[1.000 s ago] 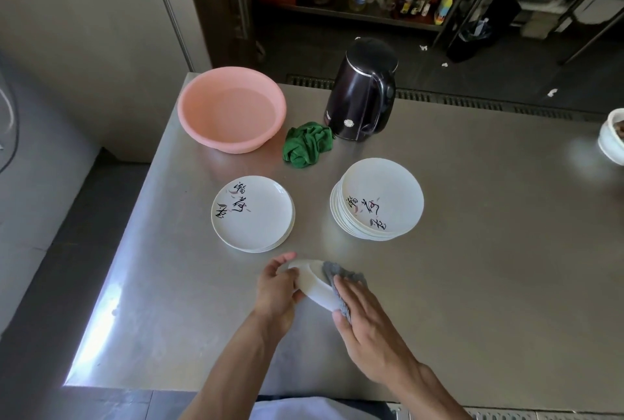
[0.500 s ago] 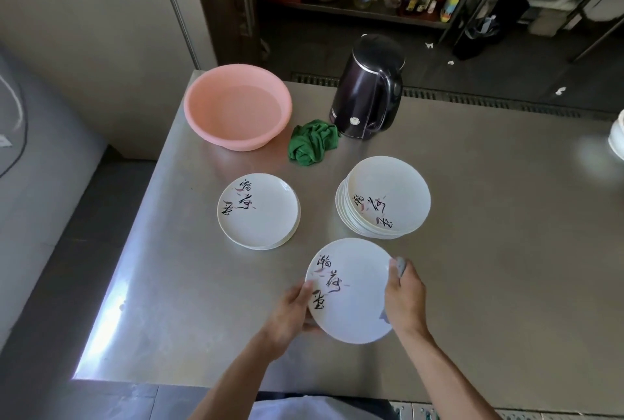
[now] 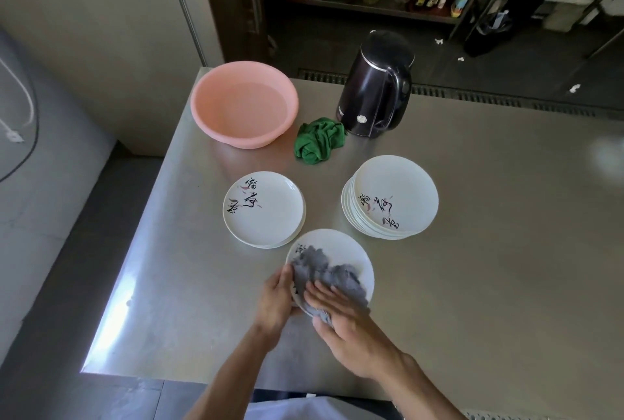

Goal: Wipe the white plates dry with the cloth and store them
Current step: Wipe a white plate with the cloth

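Grey cloth (image 3: 324,271) has moved onto the plate (image 3: 341,244) face | right hand (image 3: 351,325) presses it, fingers straight | left hand (image 3: 275,301) grips the rim, plate over the table (image 3: 472,284) near edge | face-wiping under way, storing still ahead

We list, upper left of the frame: round pink plastic basin (image 3: 243,104), plain. Top centre: crumpled green cloth (image 3: 319,140); glossy black electric kettle (image 3: 374,85), small silver badge. Middle left: white round plate (image 3: 263,208), black brush characters, pinkish-red leaf flecks. Middle right: stack of white plates (image 3: 391,197), same pattern. Lower centre: third white plate (image 3: 337,242), characters partly under fluffy grey cloth (image 3: 324,267). Beneath all: brushed silver-grey steel table (image 3: 489,267).
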Motion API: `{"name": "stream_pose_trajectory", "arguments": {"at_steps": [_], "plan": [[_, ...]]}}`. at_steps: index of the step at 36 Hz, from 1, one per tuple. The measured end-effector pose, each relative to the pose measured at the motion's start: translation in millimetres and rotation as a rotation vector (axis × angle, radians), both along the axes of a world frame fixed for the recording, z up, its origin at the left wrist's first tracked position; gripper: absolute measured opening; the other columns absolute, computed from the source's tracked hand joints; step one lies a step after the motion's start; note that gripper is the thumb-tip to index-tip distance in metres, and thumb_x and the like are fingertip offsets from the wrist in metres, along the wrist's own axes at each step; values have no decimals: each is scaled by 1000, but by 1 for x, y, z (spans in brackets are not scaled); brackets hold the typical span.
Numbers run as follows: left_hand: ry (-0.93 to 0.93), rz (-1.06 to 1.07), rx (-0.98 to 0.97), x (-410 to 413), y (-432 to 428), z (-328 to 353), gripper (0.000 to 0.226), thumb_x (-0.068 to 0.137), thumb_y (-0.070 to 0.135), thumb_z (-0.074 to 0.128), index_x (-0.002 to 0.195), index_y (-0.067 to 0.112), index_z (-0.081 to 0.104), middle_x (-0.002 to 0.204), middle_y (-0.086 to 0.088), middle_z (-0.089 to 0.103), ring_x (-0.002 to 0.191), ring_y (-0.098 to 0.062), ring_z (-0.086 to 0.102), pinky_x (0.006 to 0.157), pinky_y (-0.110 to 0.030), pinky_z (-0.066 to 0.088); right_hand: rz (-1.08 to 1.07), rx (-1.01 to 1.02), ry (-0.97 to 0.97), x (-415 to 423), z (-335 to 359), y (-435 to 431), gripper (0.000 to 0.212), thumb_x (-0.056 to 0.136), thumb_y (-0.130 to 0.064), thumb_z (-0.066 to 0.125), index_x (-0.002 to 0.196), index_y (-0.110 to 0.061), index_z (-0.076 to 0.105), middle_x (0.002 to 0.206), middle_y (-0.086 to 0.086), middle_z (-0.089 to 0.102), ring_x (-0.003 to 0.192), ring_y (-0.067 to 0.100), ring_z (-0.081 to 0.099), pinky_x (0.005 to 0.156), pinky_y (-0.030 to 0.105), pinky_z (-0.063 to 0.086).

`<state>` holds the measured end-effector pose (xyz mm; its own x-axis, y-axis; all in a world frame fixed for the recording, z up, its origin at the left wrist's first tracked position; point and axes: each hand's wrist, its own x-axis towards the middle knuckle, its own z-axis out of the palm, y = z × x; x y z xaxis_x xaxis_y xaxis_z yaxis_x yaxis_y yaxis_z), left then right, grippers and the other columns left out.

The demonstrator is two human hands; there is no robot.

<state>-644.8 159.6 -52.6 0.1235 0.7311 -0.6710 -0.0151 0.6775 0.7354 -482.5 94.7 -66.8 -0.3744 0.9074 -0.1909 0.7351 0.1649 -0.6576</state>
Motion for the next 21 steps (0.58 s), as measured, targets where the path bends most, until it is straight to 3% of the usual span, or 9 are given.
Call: {"name": "stream_pose_trajectory", "arguments": {"at_steps": [3,5,8,11,13,17,21], "plan": [[45,67,67,-11,5,-2,40,112,36,34,112,19,70,101,-4,80,91,-21,77,64,-33,61,9,171,-224,20,-7,-4,51,107,-40,34,152,-18,39,162,-9,22,151,6,16,124,30,8],[68,57,95,-15,9,-2,39,112,35,35,111,18,70,99,-3,79,89,-19,77,62,-32,60,-75,110,-344,21,-13,7,56,107,-38,32,158,-15,23,165,-5,5,153,11,2,124,33,-2],[58,-11,107,-15,13,0,38,112,32,36,115,15,70,101,-3,79,90,-19,77,63,-33,61,-226,-61,-378,5,-21,33,61,108,-37,21,159,-12,0,165,3,-14,146,11,-26,121,31,-17],[29,-24,120,-14,17,4,38,112,31,35,118,16,69,104,-5,79,95,-23,77,68,-37,63,-311,-52,-328,-11,-17,50,63,106,-35,21,159,-12,-4,165,4,-17,146,12,-27,122,34,-15],[20,21,128,-16,21,6,38,113,32,34,119,17,69,105,-5,79,96,-24,77,68,-39,63,-236,41,-244,-18,-13,51,61,106,-37,21,160,-13,3,166,-1,-10,152,13,-17,124,35,-9],[88,197,142,-23,32,5,41,113,32,34,114,11,69,102,-12,78,90,-26,77,64,-38,63,-44,221,-136,-13,-6,43,52,106,-41,29,149,-17,45,161,-7,29,151,6,17,124,33,11],[148,275,208,-26,40,4,41,112,33,34,116,10,67,108,-10,75,91,-25,76,64,-33,63,-251,158,44,2,-7,34,40,105,-29,43,142,-20,55,155,-13,40,147,0,26,120,31,28]]}}
